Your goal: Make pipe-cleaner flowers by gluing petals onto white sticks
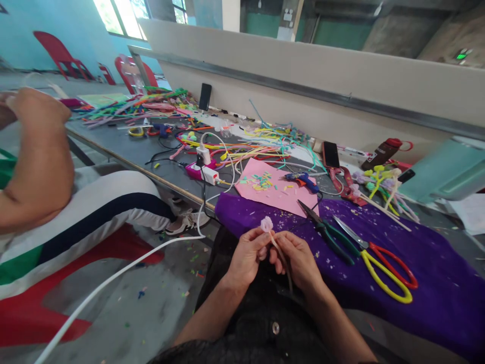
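Between my hands, above my lap, is a small pale pink fuzzy flower (266, 224) that looks made of pipe cleaner, with a thin pale stem trailing down past my right palm. My left hand (247, 257) pinches it just under the head. The fingers of my right hand (296, 257) are closed round the stem. To the right, on a purple cloth (428, 263), lie long-nose pliers (329, 233) with dark green handles and scissors (373, 253) with one red and one yellow handle. Beyond, a blue glue gun (303, 181) rests on a pink sheet (278, 202) among small cut bits.
A power strip (202, 173) with plugged-in chargers sits left of the sheet, its white cable (151, 254) crossing to the floor. Colourful pipe cleaners (250, 151) cover the table's back. A phone (331, 154) and a bottle (382, 153) stand there. Another person (41, 156) sits at left.
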`<move>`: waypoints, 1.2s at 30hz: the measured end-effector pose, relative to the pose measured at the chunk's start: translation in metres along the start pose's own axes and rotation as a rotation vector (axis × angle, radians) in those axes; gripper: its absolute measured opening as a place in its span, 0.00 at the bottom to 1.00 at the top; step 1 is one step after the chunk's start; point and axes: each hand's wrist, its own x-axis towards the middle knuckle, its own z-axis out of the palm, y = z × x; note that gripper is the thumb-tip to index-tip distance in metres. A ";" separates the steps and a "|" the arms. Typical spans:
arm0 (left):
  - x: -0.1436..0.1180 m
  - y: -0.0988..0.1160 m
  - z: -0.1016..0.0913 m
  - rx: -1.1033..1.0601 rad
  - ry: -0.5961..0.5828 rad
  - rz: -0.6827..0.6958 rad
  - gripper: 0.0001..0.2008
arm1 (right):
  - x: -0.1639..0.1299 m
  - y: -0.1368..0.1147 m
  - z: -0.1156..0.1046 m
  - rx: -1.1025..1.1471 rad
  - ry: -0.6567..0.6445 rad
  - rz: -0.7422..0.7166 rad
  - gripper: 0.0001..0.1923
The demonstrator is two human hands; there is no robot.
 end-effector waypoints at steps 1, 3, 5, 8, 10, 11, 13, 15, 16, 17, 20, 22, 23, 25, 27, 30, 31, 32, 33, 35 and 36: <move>0.001 0.000 0.000 -0.022 -0.002 -0.014 0.12 | 0.000 0.000 0.000 0.017 0.018 -0.007 0.15; 0.002 0.000 0.000 -0.061 -0.010 -0.028 0.12 | 0.001 0.000 0.001 0.050 0.042 -0.010 0.15; 0.002 -0.001 0.001 -0.085 -0.020 -0.020 0.11 | 0.002 0.001 0.001 0.071 0.045 -0.010 0.15; 0.001 -0.003 0.001 -0.065 -0.038 0.009 0.09 | 0.004 0.000 0.003 0.081 0.019 -0.007 0.15; 0.000 -0.004 0.002 -0.033 -0.015 0.043 0.08 | 0.005 -0.001 0.004 0.076 0.005 0.010 0.14; 0.000 -0.004 0.002 -0.017 0.001 0.056 0.08 | 0.005 -0.002 0.005 0.072 0.000 0.020 0.14; -0.001 -0.003 0.002 0.010 0.013 0.061 0.08 | 0.005 -0.003 0.006 0.070 -0.013 0.028 0.12; -0.001 -0.002 0.002 0.012 -0.011 0.041 0.09 | 0.005 -0.004 0.005 0.080 -0.025 0.018 0.11; -0.001 -0.002 0.002 -0.005 -0.030 0.031 0.10 | 0.005 -0.004 0.005 0.088 -0.027 0.013 0.11; 0.000 -0.002 0.002 -0.033 -0.045 0.024 0.11 | 0.005 -0.004 0.004 0.096 -0.024 0.010 0.12; 0.002 0.000 -0.001 -0.125 -0.073 -0.006 0.14 | 0.005 -0.004 -0.001 0.117 0.000 0.008 0.13; 0.003 0.002 -0.002 -0.155 -0.085 -0.034 0.14 | 0.005 -0.004 -0.003 0.121 0.017 0.006 0.13; 0.004 0.003 -0.003 -0.168 -0.092 -0.045 0.14 | 0.005 -0.004 -0.003 0.121 0.028 0.001 0.13; 0.004 0.005 -0.003 -0.204 -0.113 -0.059 0.13 | 0.005 -0.005 -0.003 0.116 0.060 -0.023 0.12; 0.004 0.006 -0.002 -0.247 -0.136 -0.063 0.12 | 0.005 -0.004 -0.001 0.088 0.107 -0.069 0.11; 0.001 0.005 0.002 -0.252 -0.141 -0.046 0.11 | 0.004 -0.001 0.004 0.005 0.162 -0.129 0.10; -0.001 0.004 0.003 -0.230 -0.129 -0.030 0.11 | 0.003 0.000 0.005 -0.038 0.177 -0.148 0.10; -0.003 0.003 0.004 -0.198 -0.113 -0.006 0.12 | 0.002 0.001 0.006 -0.089 0.195 -0.170 0.10; -0.004 0.001 0.006 -0.163 -0.091 0.023 0.12 | 0.000 0.001 0.007 -0.146 0.217 -0.195 0.10; -0.007 -0.002 0.008 -0.107 -0.058 0.072 0.12 | -0.002 0.001 0.007 -0.253 0.269 -0.244 0.10; -0.008 -0.004 0.009 -0.083 -0.051 0.096 0.12 | -0.003 0.001 0.007 -0.288 0.290 -0.265 0.09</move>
